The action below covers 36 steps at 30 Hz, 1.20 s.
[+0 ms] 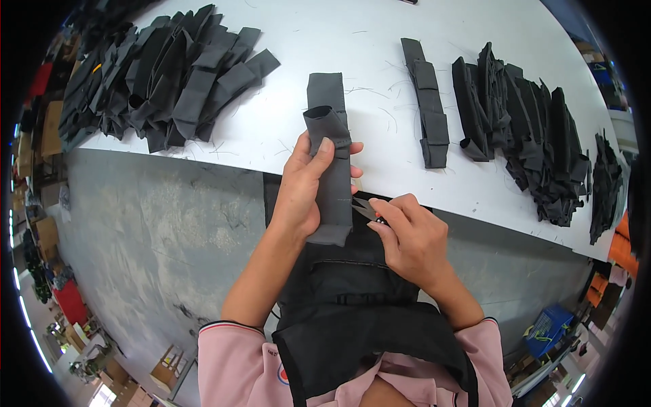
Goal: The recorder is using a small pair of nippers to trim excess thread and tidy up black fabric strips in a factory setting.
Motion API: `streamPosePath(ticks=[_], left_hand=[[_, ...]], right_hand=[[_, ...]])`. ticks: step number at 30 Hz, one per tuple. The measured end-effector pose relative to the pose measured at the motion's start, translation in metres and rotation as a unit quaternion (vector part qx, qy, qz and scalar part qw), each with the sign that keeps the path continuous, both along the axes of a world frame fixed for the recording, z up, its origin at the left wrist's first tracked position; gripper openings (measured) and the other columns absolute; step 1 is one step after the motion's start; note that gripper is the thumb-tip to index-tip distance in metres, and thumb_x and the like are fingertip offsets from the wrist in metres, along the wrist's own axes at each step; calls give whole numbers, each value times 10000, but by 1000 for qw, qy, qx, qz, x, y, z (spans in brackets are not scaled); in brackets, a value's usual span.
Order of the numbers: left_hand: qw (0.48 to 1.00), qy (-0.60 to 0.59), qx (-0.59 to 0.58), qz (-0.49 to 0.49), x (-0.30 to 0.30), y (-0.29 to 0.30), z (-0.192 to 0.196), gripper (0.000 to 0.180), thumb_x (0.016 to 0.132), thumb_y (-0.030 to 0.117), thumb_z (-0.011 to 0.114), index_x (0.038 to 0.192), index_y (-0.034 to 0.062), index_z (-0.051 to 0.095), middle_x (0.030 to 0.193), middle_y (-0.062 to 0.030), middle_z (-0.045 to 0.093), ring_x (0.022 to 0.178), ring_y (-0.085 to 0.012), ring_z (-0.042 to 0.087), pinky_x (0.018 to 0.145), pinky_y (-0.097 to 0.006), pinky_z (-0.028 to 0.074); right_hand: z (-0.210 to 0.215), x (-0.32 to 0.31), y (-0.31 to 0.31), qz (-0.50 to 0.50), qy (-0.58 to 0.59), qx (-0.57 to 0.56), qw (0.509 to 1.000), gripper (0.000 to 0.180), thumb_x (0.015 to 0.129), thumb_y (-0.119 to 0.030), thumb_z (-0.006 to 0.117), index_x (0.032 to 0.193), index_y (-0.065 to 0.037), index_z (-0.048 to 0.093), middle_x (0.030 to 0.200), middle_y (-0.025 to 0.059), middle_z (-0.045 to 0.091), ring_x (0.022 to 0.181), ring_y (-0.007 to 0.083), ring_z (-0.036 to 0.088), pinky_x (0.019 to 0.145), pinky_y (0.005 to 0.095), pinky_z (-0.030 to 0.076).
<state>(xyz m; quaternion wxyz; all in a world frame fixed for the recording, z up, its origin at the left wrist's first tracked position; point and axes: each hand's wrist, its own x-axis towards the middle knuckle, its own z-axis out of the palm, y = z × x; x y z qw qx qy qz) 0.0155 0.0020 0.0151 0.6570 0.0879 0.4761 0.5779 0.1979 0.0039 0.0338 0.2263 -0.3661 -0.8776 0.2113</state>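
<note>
My left hand is closed around a long dark grey sewn fabric strip, thumb on top and fingertips showing past its right edge. A loop of the fabric stands up above the thumb, and the strip's far end reaches over the table. In my right hand is a small pair of thread snips, pinched between thumb and fingers. Their blades point at the strip's right edge, slightly parted and close to it; whether they touch it I cannot tell.
On the white table a big pile of similar strips lies at the left. A single strip lies right of centre, with another pile beyond it. Loose thread ends are scattered about. The table's near edge runs just beyond my hands.
</note>
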Motion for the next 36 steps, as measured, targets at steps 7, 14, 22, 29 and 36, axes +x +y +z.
streamPosePath(ticks=[7, 14, 22, 29, 36], left_hand=[[1000, -8, 10, 0, 2, 1, -4, 271, 962, 254, 483, 1148, 63, 435, 1032, -144, 627, 739, -165, 619, 591, -288, 536], [1000, -11, 7, -22, 5, -1, -2, 317, 964, 245, 476, 1222, 71, 416, 1064, -154, 619, 752, -166, 626, 589, -285, 545], [1000, -6, 5, -29, 5, -2, -3, 345, 964, 251, 476, 1240, 62, 393, 1056, -147, 618, 752, -160, 622, 594, -285, 536], [999, -10, 12, -29, 3, -3, -4, 364, 965, 243, 474, 1268, 65, 380, 1063, -141, 614, 768, -160, 621, 598, -281, 530], [999, -37, 2, -20, 4, -10, -5, 390, 964, 239, 474, 1299, 72, 368, 1067, -143, 609, 771, -166, 623, 612, -285, 533]], right_hand=[[1, 2, -3, 9, -8, 34, 999, 336, 689, -109, 713, 1011, -62, 629, 771, 12, 515, 552, 167, 503, 497, 280, 374], [4, -2, -3, -5, -13, -6, 1000, 299, 702, -55, 704, 995, -57, 641, 785, 60, 563, 587, 215, 545, 519, 307, 422], [-7, 7, -4, -35, 74, 21, 996, 315, 690, -95, 713, 994, -73, 636, 750, 22, 526, 551, 182, 514, 507, 287, 400], [-2, -2, 0, 7, -1, -22, 1000, 312, 680, -82, 720, 979, -71, 630, 784, 46, 551, 570, 197, 544, 521, 289, 432], [5, -10, 1, 18, -18, -95, 995, 229, 709, -113, 712, 870, -57, 559, 859, 64, 486, 565, 202, 554, 470, 300, 418]])
